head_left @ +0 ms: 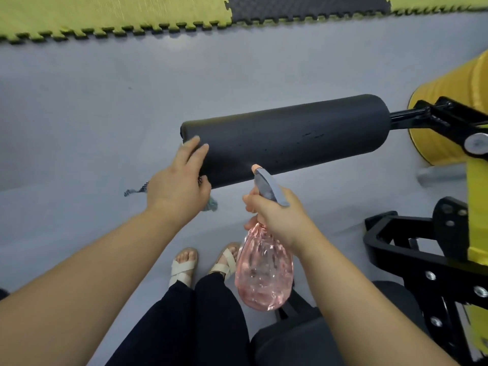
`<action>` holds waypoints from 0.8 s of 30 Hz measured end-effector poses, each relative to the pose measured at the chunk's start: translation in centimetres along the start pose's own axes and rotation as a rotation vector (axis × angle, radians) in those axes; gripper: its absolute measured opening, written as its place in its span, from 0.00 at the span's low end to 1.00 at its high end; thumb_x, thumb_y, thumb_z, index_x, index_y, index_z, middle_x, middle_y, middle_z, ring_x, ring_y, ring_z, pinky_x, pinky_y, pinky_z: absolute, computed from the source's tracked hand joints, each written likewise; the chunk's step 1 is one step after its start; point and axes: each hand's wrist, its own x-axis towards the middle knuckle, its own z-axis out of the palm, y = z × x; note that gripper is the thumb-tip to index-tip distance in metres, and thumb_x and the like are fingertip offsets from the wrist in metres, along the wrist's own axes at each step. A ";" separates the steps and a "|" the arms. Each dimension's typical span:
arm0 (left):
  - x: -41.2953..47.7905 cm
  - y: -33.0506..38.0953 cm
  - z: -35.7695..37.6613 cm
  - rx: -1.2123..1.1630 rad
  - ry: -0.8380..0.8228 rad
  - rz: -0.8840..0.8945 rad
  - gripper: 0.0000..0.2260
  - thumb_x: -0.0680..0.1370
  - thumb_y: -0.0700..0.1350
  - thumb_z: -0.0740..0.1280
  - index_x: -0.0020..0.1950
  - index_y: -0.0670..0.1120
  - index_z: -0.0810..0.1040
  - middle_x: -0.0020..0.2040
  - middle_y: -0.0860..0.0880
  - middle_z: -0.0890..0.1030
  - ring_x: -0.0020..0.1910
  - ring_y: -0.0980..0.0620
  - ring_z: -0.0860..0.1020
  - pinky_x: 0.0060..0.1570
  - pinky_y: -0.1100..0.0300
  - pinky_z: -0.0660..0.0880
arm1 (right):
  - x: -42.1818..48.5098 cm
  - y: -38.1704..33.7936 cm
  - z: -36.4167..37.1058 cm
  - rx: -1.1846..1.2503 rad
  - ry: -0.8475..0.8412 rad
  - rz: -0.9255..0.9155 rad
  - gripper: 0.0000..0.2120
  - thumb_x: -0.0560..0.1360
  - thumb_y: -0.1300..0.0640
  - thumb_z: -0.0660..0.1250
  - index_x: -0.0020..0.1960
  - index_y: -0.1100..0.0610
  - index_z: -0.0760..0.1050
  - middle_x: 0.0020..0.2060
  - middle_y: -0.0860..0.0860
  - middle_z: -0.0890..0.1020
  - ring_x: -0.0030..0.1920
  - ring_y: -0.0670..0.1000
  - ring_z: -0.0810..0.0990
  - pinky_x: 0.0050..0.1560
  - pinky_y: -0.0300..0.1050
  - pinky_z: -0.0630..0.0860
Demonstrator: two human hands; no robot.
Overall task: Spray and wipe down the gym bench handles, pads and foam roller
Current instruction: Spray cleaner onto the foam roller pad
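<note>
Gripping the neck of a pink see-through spray bottle (264,276), the right hand (280,217) has its fingers wrapped round the neck below the grey spray head. The peach nozzle tip points at the foam roller (285,143) and sits just beside its near face, about midway along.

Foam roller: black, lying roughly level, raised above the grey floor (79,114). Its right end sits on a black bar of the frame (433,114). A few small scuffs show on its upper face.

Left hand (177,180): at the roller's free left end. Fingers laid over the end, thumb tucked under the near side, holding a blue-grey cloth (211,204) against the foam. Bits of the cloth poke out below the palm, on both sides of the hand.

Right of the roller: a yellow pad (449,96) behind the frame. Below the roller, near side: feet in pale sandals (182,268), dark trousers and a black pad (303,344). Beyond the roller: yellow and black puzzle mats (105,17).
</note>
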 end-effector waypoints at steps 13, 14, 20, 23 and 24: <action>-2.6 1.4 2.7 0.181 -0.089 -0.046 0.29 0.79 0.47 0.57 0.77 0.49 0.48 0.77 0.52 0.41 0.33 0.46 0.70 0.30 0.59 0.65 | 1.9 3.4 -9.8 0.367 0.443 0.172 0.08 0.74 0.57 0.66 0.50 0.60 0.75 0.43 0.54 0.80 0.32 0.52 0.83 0.39 0.48 0.80; -3.1 1.6 3.0 0.163 -0.089 -0.055 0.28 0.79 0.47 0.57 0.77 0.49 0.50 0.77 0.51 0.42 0.33 0.47 0.70 0.31 0.58 0.65 | 2.0 3.5 -10.5 0.363 0.455 0.173 0.07 0.75 0.56 0.66 0.49 0.60 0.74 0.44 0.54 0.80 0.32 0.51 0.83 0.39 0.47 0.80; -1.6 3.3 2.0 0.042 0.005 -0.094 0.29 0.78 0.46 0.60 0.76 0.52 0.52 0.77 0.50 0.46 0.36 0.45 0.70 0.32 0.56 0.66 | 1.8 3.4 -13.4 0.359 0.472 0.209 0.07 0.75 0.58 0.65 0.48 0.62 0.74 0.43 0.55 0.79 0.32 0.51 0.82 0.30 0.42 0.78; 1.2 3.6 1.4 0.088 -0.054 -0.137 0.34 0.77 0.46 0.59 0.77 0.54 0.43 0.77 0.52 0.38 0.39 0.44 0.70 0.33 0.56 0.66 | 1.3 3.1 -13.4 0.264 0.483 0.182 0.09 0.75 0.56 0.65 0.51 0.61 0.75 0.46 0.54 0.80 0.34 0.51 0.83 0.37 0.45 0.79; 1.8 3.6 1.3 0.099 -0.079 -0.148 0.35 0.77 0.45 0.60 0.77 0.54 0.42 0.77 0.52 0.37 0.39 0.44 0.70 0.34 0.55 0.66 | 1.1 2.8 -12.9 0.247 0.469 0.165 0.07 0.75 0.57 0.64 0.49 0.61 0.75 0.44 0.54 0.79 0.33 0.50 0.82 0.37 0.44 0.78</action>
